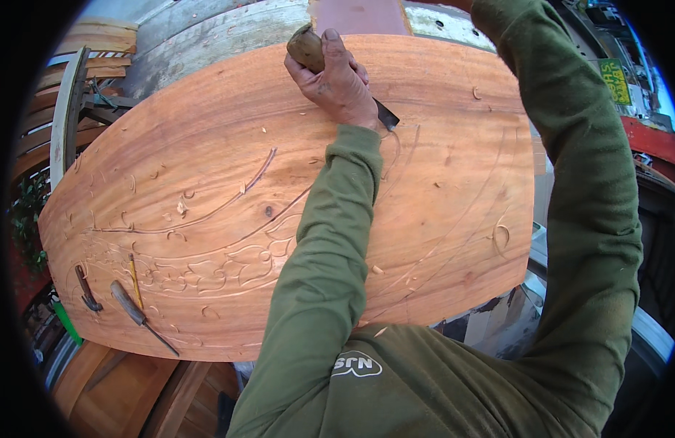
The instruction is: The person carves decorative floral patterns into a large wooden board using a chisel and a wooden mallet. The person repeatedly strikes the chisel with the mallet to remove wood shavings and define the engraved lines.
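A broad wooden panel (454,197) spreads before me, bearing carved floral relief (250,263) at its left and curved grooves running across it. My left hand (340,87) is wrapped around a chisel, its rounded wooden handle (306,50) poking out beyond my fingers. The dark flat blade (386,115) emerges beside my wrist, its end close to or at a curved cut line; contact is hard to tell. My right arm is raised toward the top edge, where only a sliver of my right hand (454,3) shows, its fingers out of the picture.
Toward the panel's left end lie a long-handled chisel (127,302), a pencil (135,280) and a short dark-handled tool (87,289). Curled shavings (501,235) are scattered over the wood. Stacked timber (97,55) stands at the far left, and wooden boards (118,394) lie at the near left.
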Available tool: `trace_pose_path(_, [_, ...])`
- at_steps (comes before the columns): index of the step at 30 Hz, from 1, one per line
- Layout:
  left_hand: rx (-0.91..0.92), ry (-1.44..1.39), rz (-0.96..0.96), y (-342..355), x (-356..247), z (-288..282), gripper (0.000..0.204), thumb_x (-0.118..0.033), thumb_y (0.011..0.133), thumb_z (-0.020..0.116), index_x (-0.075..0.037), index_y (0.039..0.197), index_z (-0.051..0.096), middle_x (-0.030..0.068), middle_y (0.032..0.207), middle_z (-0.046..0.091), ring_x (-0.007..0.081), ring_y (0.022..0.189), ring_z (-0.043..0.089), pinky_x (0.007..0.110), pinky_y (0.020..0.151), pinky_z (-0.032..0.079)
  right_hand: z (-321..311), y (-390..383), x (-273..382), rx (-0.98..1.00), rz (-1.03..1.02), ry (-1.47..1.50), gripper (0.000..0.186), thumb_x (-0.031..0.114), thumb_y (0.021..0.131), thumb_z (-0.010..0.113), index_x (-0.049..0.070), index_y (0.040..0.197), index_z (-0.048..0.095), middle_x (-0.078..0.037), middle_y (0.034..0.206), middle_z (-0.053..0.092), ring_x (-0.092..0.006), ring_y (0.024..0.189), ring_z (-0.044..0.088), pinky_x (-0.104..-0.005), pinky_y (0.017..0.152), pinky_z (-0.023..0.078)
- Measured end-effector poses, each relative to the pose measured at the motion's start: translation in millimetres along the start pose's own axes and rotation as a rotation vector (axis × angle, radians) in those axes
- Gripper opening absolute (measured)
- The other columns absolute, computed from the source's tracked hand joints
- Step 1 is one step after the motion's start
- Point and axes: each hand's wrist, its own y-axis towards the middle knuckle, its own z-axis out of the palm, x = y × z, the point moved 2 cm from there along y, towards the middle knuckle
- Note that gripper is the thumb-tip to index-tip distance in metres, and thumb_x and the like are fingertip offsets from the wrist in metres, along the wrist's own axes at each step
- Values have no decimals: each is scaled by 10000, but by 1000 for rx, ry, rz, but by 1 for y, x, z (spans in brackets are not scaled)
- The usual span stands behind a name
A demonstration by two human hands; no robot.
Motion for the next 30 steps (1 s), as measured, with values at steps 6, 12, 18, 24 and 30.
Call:
trace_pose_path(6, [-57,-25,-12,-9,-1,5,365,-227,976,806,-136,1182,519,-8,712,547,78,500,523,242,355,387,-9,9,16,384,-27,-225,691,30,817,683,178,1491,642,-140,1207,773,-353,1169,714,-472,1003,554])
trace_pose_path(12, [-125,-17,-17,-9,4,-6,365,-223,994,791,-154,1219,512,-6,701,532,77,494,498,241,367,376,13,11,27,426,-51,-271,677,52,859,694,227,1511,644,-135,1101,766,-347,1100,723,-473,950,558])
trace_pose_path(18, [-190,-1,11,-14,2,-9,375,-225,1009,786,-155,1237,496,-4,681,522,78,484,465,242,378,359,-6,21,47,193,-135,-189,651,36,870,640,210,1497,651,-157,1199,766,-335,1111,736,-444,951,572])
trace_pose_path(24, [-217,42,35,-14,0,-7,362,-220,1021,777,-143,1209,478,-5,687,514,77,491,463,240,383,369,1,26,54,599,-169,-438,549,110,944,645,265,1470,675,-89,1132,786,-306,1036,764,-463,867,570])
trace_pose_path(30, [-158,39,17,-17,-2,-11,348,-166,1055,732,-107,1274,469,-4,897,586,47,594,478,220,416,353,10,28,39,196,16,-204,612,93,896,654,201,1497,629,-119,1112,790,-331,1013,758,-453,857,578])
